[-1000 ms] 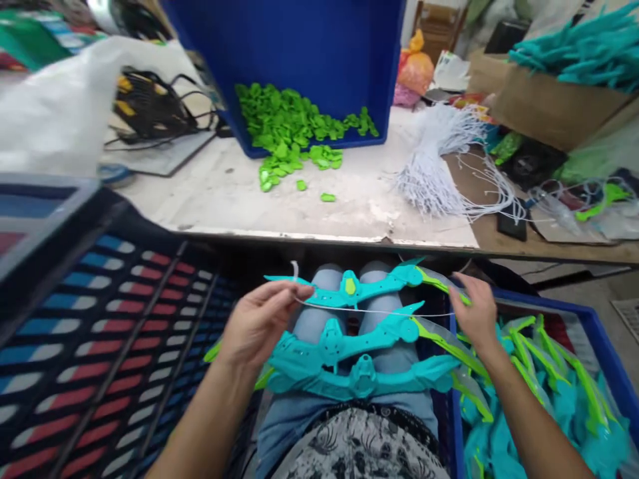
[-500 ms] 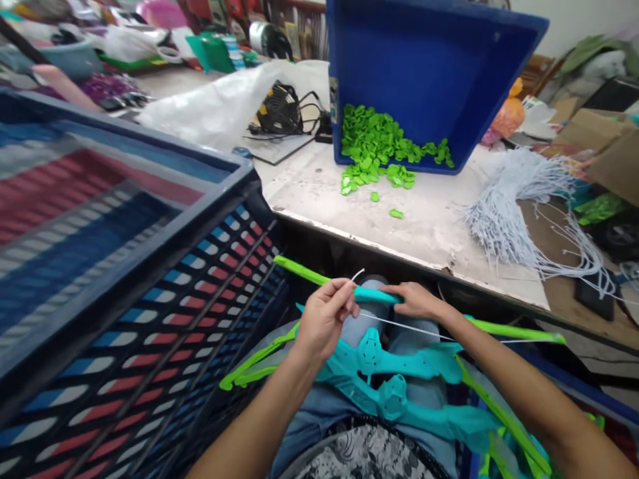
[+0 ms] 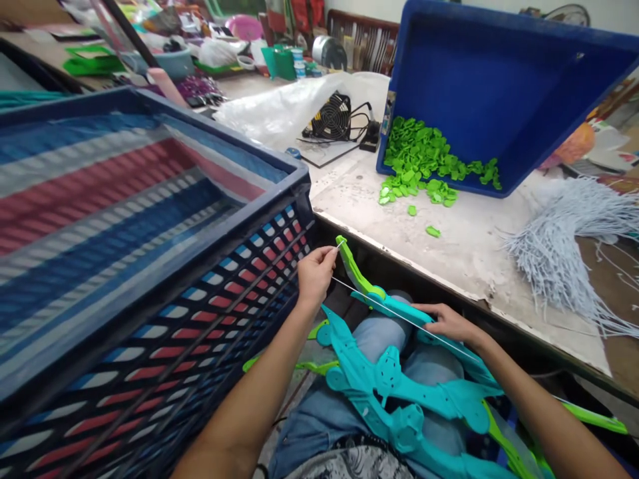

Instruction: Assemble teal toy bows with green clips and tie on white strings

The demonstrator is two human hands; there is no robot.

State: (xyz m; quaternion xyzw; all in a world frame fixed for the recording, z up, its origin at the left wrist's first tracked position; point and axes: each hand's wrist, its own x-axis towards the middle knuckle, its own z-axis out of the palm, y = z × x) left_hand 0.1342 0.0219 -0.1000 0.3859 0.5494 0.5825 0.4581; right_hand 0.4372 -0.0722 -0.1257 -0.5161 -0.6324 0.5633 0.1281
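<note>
The left hand (image 3: pixel 315 276) pinches a white cord (image 3: pixel 399 315) at the green tip (image 3: pixel 341 240) of a teal bow (image 3: pixel 392 305); the right hand (image 3: pixel 449 323), apart, grips the bow's middle above the lap (image 3: pixel 382 331), where more bows (image 3: pixel 389 372) rest; beyond, green pieces (image 3: pixel 417 152) spill from a blue bin (image 3: pixel 499 86) onto a table (image 3: pixel 479 256)

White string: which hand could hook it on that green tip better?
Probably the left hand: it pinches the string beside the green tip; the right hand holds the teal piece.
</note>
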